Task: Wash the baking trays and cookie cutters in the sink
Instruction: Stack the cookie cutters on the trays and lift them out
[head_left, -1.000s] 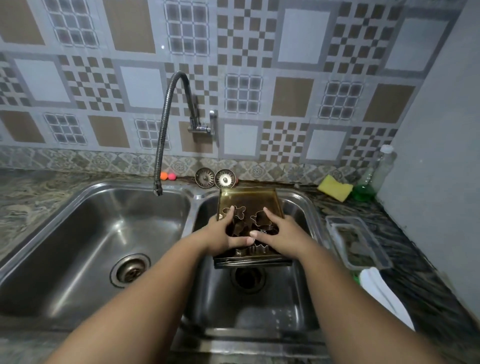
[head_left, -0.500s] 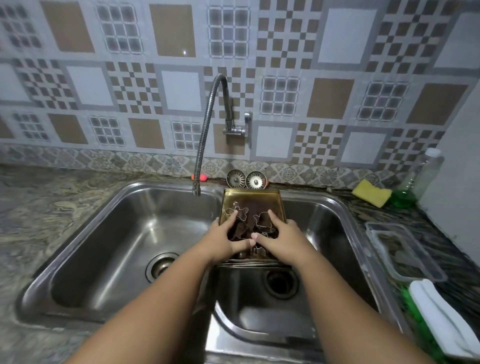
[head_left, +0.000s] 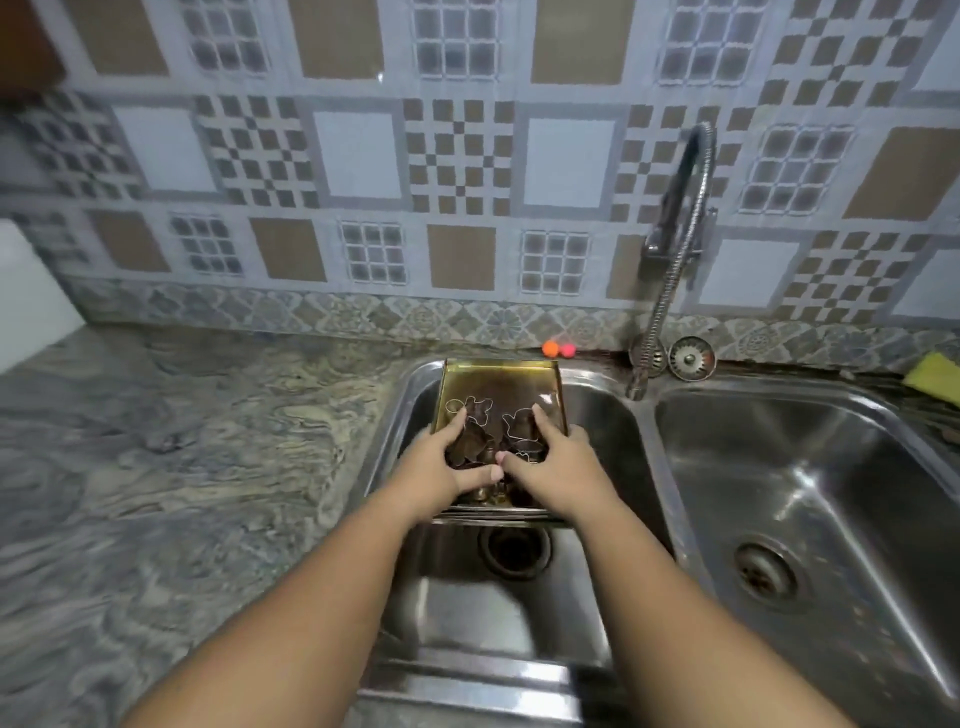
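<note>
A stack of gold-coloured baking trays (head_left: 498, 367) is held level above the left basin (head_left: 498, 623) of a steel double sink. Several metal cookie cutters (head_left: 471, 411) lie in the top tray. My left hand (head_left: 441, 462) grips the stack's left side with the thumb lying across the cutters. On the other side, my right hand (head_left: 563, 462) grips the same way, and the two thumbs nearly meet over the tray's near end. The near edge of the stack shows below my wrists, over the drain (head_left: 514, 551).
The right basin (head_left: 831, 467) holds nothing. A flexible faucet (head_left: 675, 249) hangs with its spout near the divider. Two sink strainers (head_left: 691, 358), two small orange and pink balls (head_left: 558, 348) and a yellow sponge (head_left: 935, 376) sit along the back. Marbled countertop (head_left: 182, 441) extends left.
Both hands carried the tray stack leftward, from over the right basin to over the left basin. The view swung left with them. The grip is unchanged.
</note>
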